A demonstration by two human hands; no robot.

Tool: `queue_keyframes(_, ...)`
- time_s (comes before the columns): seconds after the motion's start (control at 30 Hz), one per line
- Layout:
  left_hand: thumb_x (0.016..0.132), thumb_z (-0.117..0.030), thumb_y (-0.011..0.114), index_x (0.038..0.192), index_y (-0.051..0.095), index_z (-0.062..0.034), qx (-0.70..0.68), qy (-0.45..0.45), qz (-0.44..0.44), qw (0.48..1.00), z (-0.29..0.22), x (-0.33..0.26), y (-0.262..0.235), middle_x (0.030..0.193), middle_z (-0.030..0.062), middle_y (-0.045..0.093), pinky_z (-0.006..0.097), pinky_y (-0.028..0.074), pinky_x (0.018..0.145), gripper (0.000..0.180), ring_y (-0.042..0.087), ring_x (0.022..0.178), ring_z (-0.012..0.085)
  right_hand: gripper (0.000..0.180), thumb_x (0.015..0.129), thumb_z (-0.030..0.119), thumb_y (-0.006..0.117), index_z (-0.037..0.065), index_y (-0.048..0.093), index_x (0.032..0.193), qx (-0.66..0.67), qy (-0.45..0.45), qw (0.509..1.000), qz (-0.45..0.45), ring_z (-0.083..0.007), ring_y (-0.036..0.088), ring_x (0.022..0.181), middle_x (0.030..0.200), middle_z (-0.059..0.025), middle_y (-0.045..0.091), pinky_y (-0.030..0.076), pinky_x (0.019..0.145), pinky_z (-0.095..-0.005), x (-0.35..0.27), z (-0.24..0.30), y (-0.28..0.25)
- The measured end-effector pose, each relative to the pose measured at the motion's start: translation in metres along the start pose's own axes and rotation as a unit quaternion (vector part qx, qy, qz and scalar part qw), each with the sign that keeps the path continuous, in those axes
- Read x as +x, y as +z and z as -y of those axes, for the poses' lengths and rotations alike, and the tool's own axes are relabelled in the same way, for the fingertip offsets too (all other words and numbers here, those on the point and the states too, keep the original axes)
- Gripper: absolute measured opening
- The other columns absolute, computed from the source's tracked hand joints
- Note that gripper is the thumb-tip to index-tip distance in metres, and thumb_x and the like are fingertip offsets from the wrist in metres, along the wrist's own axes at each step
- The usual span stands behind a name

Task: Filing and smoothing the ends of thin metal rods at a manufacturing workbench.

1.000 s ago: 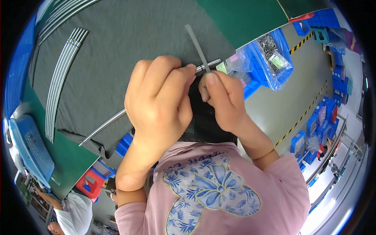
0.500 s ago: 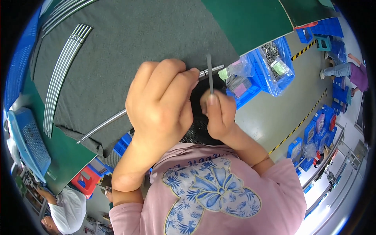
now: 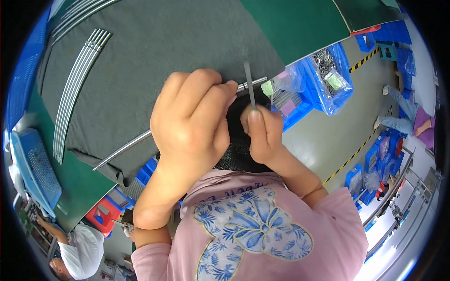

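Step in hand, as judged: fitting a thin pin to the end of a long metal rod. The left hand point(image 3: 192, 126) is clenched around the rod point(image 3: 123, 148); the rod tip point(image 3: 251, 85) projects just beyond its fingertips, and the shaft trails back behind the grip across the grey mat point(image 3: 140, 56) on the worktop. The right hand point(image 3: 262, 133) pinches a slim, flat grey pin point(image 3: 249, 84), held upright and crossing the rod tip. The next move likely calls for fine alignment of pin to tip. The rod is bright, straight and slender.
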State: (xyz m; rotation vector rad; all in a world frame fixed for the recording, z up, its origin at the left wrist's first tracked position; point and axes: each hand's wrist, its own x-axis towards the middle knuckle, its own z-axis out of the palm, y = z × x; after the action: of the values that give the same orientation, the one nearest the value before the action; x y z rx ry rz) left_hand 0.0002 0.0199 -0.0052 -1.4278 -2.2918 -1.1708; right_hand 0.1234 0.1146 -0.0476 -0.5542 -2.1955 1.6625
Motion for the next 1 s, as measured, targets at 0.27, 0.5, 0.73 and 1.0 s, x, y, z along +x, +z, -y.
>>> queue_keyframes(0.27,0.053,-0.001,0.059,0.077,0.061,-0.0033,-0.006,0.009,-0.012,1.000,0.002,0.000,0.001,0.076,0.0045,0.054,0.031,0.042,0.051,0.023,0.049,0.061,0.0219,0.024,0.088,0.014,0.043,0.002,0.050,0.068,0.015,0.006,1.000,0.004,-0.0319,0.047,0.045,0.051,-0.0131,0.044,0.035,0.043,-0.0358,0.009,0.007,0.001)
queue_keyframes(0.5,0.058,0.008,0.065,0.074,0.059,0.0002,-0.020,-0.003,-0.012,1.000,-0.004,-0.002,-0.002,0.073,0.0084,0.053,0.030,0.039,0.054,0.018,0.049,0.062,0.0231,0.025,0.089,0.013,0.043,0.000,0.051,0.070,0.016,0.028,0.999,0.029,-0.0324,0.048,0.046,0.054,-0.0154,0.047,0.034,0.044,-0.0358,0.026,0.026,-0.004)
queue_keyframes(0.73,0.053,-0.002,0.060,0.076,0.061,-0.0032,-0.003,0.011,-0.013,1.000,0.000,-0.001,0.002,0.076,0.0048,0.053,0.031,0.042,0.052,0.024,0.049,0.062,0.0221,0.030,0.091,0.015,0.041,0.001,0.048,0.065,-0.023,0.101,0.992,0.073,-0.0266,0.050,0.045,0.052,-0.0117,0.048,0.035,0.045,-0.0348,0.005,0.036,-0.020)
queue_keyframes(1.0,0.053,-0.002,0.060,0.076,0.061,-0.0030,-0.010,0.004,-0.011,1.000,0.000,-0.002,0.004,0.077,0.0053,0.053,0.031,0.042,0.052,0.023,0.049,0.063,0.0222,0.031,0.092,0.017,0.041,0.000,0.048,0.066,0.037,0.120,0.988,0.093,-0.0219,0.047,0.044,0.052,-0.0096,0.048,0.035,0.045,-0.0328,-0.004,0.034,-0.025)
